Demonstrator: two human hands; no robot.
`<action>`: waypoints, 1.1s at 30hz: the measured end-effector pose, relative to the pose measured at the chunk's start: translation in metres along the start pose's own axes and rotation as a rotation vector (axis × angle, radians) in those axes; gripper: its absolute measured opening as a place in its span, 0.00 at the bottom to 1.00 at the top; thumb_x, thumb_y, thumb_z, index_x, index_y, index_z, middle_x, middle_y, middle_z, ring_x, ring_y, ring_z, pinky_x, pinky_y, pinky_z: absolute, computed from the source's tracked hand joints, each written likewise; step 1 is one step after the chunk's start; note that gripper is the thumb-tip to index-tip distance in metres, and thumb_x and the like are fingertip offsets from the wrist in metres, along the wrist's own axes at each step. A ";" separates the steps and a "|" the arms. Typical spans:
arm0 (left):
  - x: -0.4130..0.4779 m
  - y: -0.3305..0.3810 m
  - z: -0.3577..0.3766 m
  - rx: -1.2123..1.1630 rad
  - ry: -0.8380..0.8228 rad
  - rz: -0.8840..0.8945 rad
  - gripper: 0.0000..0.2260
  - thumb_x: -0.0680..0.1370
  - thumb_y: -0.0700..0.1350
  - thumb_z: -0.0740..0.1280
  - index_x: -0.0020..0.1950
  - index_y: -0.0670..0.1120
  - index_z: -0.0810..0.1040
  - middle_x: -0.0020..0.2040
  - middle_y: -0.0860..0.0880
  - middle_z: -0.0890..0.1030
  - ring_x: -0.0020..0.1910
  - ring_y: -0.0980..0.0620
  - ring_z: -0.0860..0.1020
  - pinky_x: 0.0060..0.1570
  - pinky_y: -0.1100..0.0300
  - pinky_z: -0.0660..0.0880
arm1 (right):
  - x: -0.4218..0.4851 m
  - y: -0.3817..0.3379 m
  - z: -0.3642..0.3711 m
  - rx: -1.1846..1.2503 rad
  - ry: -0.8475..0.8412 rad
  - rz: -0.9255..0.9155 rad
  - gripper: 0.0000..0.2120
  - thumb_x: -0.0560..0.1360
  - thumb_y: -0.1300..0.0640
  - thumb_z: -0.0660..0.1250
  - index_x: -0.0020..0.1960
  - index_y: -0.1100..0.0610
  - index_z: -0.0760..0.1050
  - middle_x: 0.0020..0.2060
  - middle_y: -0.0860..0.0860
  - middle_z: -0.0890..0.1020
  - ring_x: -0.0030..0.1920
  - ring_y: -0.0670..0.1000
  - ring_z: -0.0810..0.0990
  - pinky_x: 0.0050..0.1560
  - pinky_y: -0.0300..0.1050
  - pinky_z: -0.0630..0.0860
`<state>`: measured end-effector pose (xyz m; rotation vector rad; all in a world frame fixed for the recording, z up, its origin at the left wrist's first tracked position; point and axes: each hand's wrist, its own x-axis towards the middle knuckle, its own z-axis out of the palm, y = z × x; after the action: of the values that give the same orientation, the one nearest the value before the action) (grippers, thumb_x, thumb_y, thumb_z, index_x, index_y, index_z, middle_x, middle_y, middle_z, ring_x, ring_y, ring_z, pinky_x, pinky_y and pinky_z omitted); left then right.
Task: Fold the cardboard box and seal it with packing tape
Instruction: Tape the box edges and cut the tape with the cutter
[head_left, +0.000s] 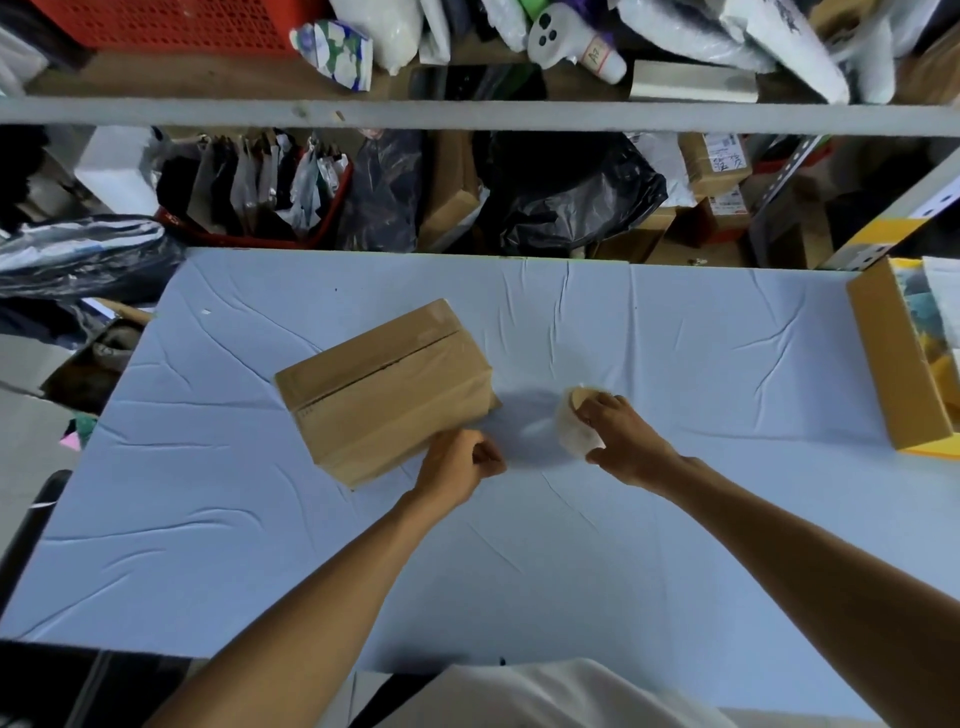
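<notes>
1. Nearest us, our left hand (457, 467) is curled into a fist with nothing visible in it, just beside the near right corner of the cardboard box (384, 389).
2. Further right, our right hand (626, 441) grips the packing tape roll (574, 423), apart from the box.
3. The box lies closed on the blue-covered table (519, 571), left of centre, with glossy tape along its seam.
4. An open carton (898, 364) sits at the right edge, and a cluttered shelf (467, 114) stands beyond.
</notes>
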<state>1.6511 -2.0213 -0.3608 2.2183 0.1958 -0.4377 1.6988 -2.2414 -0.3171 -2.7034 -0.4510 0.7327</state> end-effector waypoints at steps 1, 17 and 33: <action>0.001 -0.001 0.003 -0.029 0.003 -0.068 0.05 0.71 0.38 0.71 0.35 0.41 0.79 0.36 0.50 0.82 0.38 0.56 0.79 0.46 0.54 0.78 | 0.000 0.000 0.003 -0.011 0.007 -0.020 0.30 0.70 0.65 0.69 0.69 0.62 0.64 0.69 0.58 0.66 0.70 0.59 0.62 0.68 0.50 0.64; -0.013 0.052 -0.028 0.421 -0.077 0.677 0.06 0.76 0.45 0.68 0.49 0.43 0.79 0.49 0.47 0.79 0.49 0.49 0.77 0.47 0.55 0.75 | 0.014 -0.019 -0.012 -0.166 0.009 -0.045 0.33 0.59 0.46 0.78 0.59 0.53 0.70 0.53 0.50 0.75 0.57 0.53 0.70 0.46 0.45 0.70; 0.034 0.073 -0.119 0.621 0.055 0.037 0.35 0.66 0.71 0.66 0.69 0.61 0.63 0.72 0.48 0.59 0.73 0.41 0.55 0.70 0.32 0.45 | 0.041 -0.071 -0.050 1.101 -0.126 0.062 0.20 0.73 0.63 0.71 0.63 0.63 0.73 0.46 0.62 0.84 0.44 0.56 0.83 0.49 0.46 0.81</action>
<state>1.7327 -1.9756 -0.2515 2.8385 0.0465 -0.4604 1.7433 -2.1723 -0.2683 -1.6446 0.0430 0.8333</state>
